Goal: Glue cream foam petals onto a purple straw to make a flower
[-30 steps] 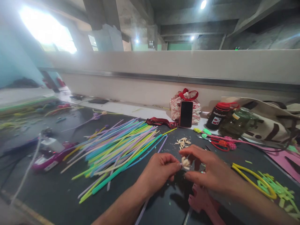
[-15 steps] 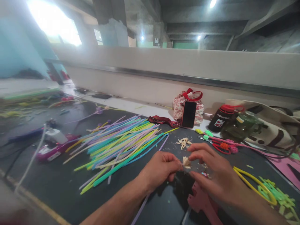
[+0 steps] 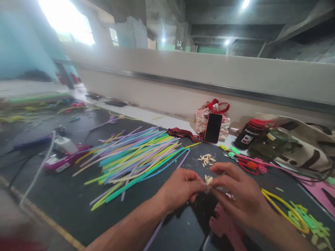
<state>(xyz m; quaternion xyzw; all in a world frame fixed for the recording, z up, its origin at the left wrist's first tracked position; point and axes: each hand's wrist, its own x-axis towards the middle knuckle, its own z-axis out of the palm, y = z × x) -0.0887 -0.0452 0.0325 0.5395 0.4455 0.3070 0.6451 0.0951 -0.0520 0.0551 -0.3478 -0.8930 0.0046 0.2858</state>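
Note:
A small cream, petal-like piece (image 3: 208, 180) sits between my two hands. My left hand (image 3: 183, 186) is closed in a pinch at its lower left side, and the fingertips hide its base. From the right, my right hand (image 3: 239, 197) brings thumb and fingertips together at the piece. Exactly what the right fingers grip is partly hidden. A lilac strip (image 3: 155, 234) runs along the table under my left wrist. Below my right hand lies a pink plastic tool (image 3: 222, 223), partly covered. Short cream pieces (image 3: 206, 160) lie scattered just beyond my fingers.
Many coloured fuzzy strips (image 3: 141, 158) are heaped left of my hands. A purple power strip (image 3: 65, 161) with a white plug lies farther left. A phone (image 3: 213, 128) leans on a patterned bag (image 3: 202, 116). Red-handled scissors (image 3: 247, 166), a black bottle (image 3: 246, 135) and green offcuts (image 3: 310, 221) are at right.
My right thumb and fingers have closed in on the cream piece from a wider spread. My left hand keeps its pinch. The whole view has shifted slightly.

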